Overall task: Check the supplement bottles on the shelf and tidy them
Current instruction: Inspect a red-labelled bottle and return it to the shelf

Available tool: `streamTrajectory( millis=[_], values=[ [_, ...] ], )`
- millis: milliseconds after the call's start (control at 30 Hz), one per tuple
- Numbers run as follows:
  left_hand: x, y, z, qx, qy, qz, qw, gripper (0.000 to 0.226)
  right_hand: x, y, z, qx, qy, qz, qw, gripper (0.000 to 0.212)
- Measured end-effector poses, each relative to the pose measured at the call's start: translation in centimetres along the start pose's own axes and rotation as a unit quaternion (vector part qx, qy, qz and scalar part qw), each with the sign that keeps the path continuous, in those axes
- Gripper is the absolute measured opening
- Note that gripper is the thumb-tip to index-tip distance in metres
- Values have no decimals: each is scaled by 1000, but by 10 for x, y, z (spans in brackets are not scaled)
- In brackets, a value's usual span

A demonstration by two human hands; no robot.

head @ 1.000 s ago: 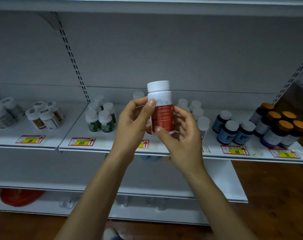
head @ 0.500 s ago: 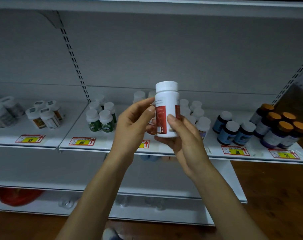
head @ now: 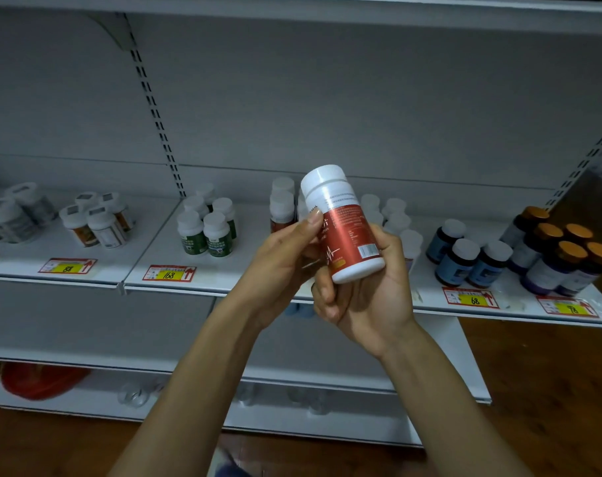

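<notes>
— So, bottle (head: 344, 232) where?
— Up in front of the shelf (head: 224, 287), top tilted left, white cap uppermost, red label outward.
— Left hand (head: 279, 270)?
— Gripping the label's left side, thumb tip pressed near its upper edge.
— Right hand (head: 368, 297)?
— Cupped round the base, fingers (head: 325, 301) curled beneath, thumb beside the barcode.
— And on the shelf?
— Green bottles (head: 206, 235), blue bottles (head: 464, 259), orange-capped bottles (head: 561, 259) in clusters; price tags (head: 169, 273) along the front edge.
</notes>
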State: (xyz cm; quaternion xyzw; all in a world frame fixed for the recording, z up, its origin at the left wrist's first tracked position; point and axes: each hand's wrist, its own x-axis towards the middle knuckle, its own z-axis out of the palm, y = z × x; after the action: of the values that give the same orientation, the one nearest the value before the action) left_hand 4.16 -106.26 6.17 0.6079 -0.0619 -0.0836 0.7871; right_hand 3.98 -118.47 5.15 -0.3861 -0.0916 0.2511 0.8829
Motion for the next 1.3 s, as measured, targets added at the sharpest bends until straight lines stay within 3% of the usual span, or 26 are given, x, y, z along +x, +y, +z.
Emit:
streamTrajectory(
  millis=[200, 367, 500, 600, 733, 833, 1067, 1300],
  values=[
    [5, -1, -7, 41, 116, 23, 992, 51, 2, 2, -6, -119, 103, 52, 986, 65],
    [0, 1, 6, 73, 200, 55, 975, 36, 3, 13, -9, -195, 185, 53, 962, 49],
    [-4, -8, 7, 156, 194, 122, 961, 52, 4, 16, -10, -181, 213, 43, 959, 39],
    [-7, -16, 2, 258, 160, 218, 928, 56, 5, 15, -12, -154, 197, 10, 968, 32],
    [-12, -23, -4, 264, 130, 265, 918, 66, 5, 5, -17, -126, 186, -45, 973, 31],
    [-12, -22, -5, 247, 131, 262, 924, 64, 4, -3, -18, -182, 171, -68, 966, 31],
    [-3, -2, -14, 158, 236, 155, 946, 52, -9, 11, -9, -347, 85, -88, 930, 33],
    [-1, -7, -19, 101, 228, 56, 967, 35, -2, 17, -7, -266, 126, -37, 955, 40]
  ],
)
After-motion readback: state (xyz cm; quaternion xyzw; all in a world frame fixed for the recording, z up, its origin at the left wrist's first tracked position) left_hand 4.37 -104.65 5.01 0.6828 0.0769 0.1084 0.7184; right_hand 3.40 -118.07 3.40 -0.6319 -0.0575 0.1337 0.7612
